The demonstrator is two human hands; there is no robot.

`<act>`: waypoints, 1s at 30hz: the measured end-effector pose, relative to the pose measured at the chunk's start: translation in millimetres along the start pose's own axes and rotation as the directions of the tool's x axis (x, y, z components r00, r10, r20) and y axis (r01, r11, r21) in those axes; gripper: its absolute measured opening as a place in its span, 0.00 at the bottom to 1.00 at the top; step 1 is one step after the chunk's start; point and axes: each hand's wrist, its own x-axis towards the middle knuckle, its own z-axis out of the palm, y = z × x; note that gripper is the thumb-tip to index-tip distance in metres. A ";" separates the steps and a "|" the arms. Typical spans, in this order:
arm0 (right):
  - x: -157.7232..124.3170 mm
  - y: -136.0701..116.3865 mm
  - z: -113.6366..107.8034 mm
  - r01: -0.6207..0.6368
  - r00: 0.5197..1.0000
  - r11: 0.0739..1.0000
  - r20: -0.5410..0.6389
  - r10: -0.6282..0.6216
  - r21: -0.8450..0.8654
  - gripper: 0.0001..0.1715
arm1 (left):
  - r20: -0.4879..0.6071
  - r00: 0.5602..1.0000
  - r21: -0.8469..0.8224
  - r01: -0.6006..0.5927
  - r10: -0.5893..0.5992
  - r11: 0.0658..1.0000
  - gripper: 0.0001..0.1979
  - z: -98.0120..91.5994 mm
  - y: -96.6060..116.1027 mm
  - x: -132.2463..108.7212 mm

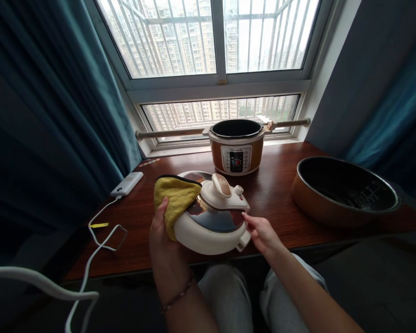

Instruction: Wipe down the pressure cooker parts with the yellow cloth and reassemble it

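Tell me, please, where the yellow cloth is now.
In the head view, the yellow cloth is left of centre, held by the left hand against the left side of the lid.

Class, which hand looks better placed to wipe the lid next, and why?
Probably the left hand: it already has the yellow cloth against the lid. The right hand has no cloth and holds the lid's edge.

Bare left forearm (180,282) rises steeply; bare left hand (160,226) holds its thumb (162,205) upward, other fingers hidden. Bare right forearm (305,282) slants from lower right; bare right hand (263,233) turns inward, fingers pinching.
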 end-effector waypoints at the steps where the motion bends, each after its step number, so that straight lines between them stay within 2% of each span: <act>1: -0.1 -1.0 1.1 0.005 1.000 1.000 0.004 -0.005 -0.025 0.10 | 0.025 0.999 -0.023 0.044 -0.044 0.999 0.16 -3.5 -1.5 3.8; 5: 0.5 -3.5 6.9 0.012 0.999 0.997 -0.034 -0.015 -0.072 0.08 | 0.128 0.971 -0.052 0.211 -0.203 0.976 0.17 -16.1 -5.2 12.1; 10: -4.2 2.3 10.1 -0.045 0.991 0.990 -0.129 0.027 -0.134 0.14 | 0.080 0.976 -0.022 0.206 -0.203 0.978 0.17 -27.8 -9.7 19.6; 13: -15.5 7.7 10.0 -0.141 0.988 0.984 -0.081 0.133 -0.104 0.18 | 0.064 0.976 -0.015 0.211 -0.210 0.977 0.17 -34.2 -12.8 23.5; 16: -26.0 11.5 10.1 -0.283 0.958 0.959 0.040 0.284 -0.026 0.19 | 0.052 0.977 0.004 0.206 -0.206 0.978 0.16 -41.4 -14.8 26.3; 18: -28.6 13.5 10.5 -0.292 0.951 0.956 0.108 0.289 0.013 0.17 | 0.049 0.980 0.023 0.194 -0.195 0.981 0.15 -45.8 -15.5 27.5; 20: -27.8 15.6 11.2 -0.270 0.956 0.962 0.126 0.264 0.035 0.15 | 0.052 0.977 0.048 0.204 -0.206 0.978 0.16 -49.2 -16.0 28.4; 22: -25.1 17.5 12.2 -0.260 0.962 0.964 0.099 0.255 0.050 0.13 | 0.029 0.973 0.081 0.226 -0.229 0.971 0.17 -51.6 -17.0 29.4; 25: -20.2 18.1 14.4 -0.240 0.971 0.968 0.043 0.237 0.074 0.11 | -0.081 0.978 0.191 0.206 -0.194 0.960 0.20 -55.9 -19.5 32.1; 27: -16.9 15.8 15.8 -0.213 0.977 0.974 0.000 0.213 0.081 0.10 | -0.165 0.974 0.362 0.208 -0.157 0.909 0.23 -60.8 -21.1 35.5; 28: -15.2 13.9 16.3 -0.199 0.979 0.977 -0.021 0.201 0.079 0.09 | -0.205 0.969 0.482 0.221 -0.136 0.848 0.25 -64.0 -21.5 37.6; 30: -12.1 9.6 16.9 -0.186 0.980 0.980 -0.064 0.190 0.065 0.09 | -0.265 0.962 0.736 0.247 -0.067 0.630 0.28 -71.5 -21.0 42.0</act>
